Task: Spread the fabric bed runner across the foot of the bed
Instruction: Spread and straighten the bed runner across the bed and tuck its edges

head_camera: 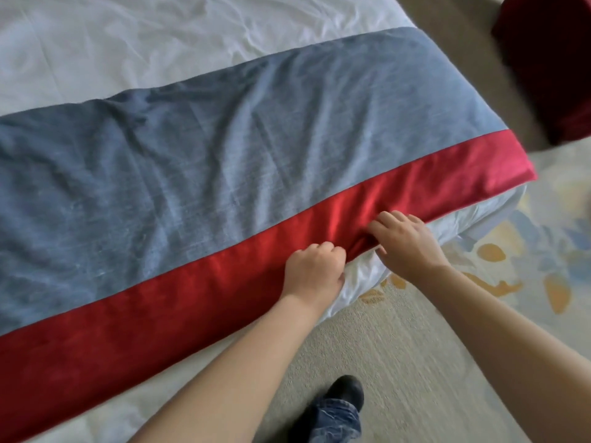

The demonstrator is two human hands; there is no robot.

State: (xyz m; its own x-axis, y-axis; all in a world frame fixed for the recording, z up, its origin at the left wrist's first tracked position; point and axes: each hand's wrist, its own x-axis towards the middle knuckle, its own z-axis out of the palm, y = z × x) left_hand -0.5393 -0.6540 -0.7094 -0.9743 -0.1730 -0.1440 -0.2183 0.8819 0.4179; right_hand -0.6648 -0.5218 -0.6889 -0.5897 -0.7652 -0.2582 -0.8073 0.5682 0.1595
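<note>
Carpeted hotel-style room, seen from above a bed made up in creased white sheets. Across the bed's foot lies the bed runner, a wide blue-grey cloth with a red band along its near edge. It is spread flat but still rumpled, with soft folds running through the blue-grey part. Its far end reaches the bed's corner.

At the runner's near edge, both hands work close together on the red band. The left hand is clenched into a fist, grasping the band's edge where it meets the white sheet. Just beside it, toward the runner's far end, the right hand has its fingers curled down onto the band, pinching the edge with the thumb below. The cloth puckers between the two hands.

Below the runner's near edge, pale carpet shows coloured leaf-like patches. A dark shoe and a jeans leg stand on it. Beyond the runner's far end sits a dark red upholstered piece.
</note>
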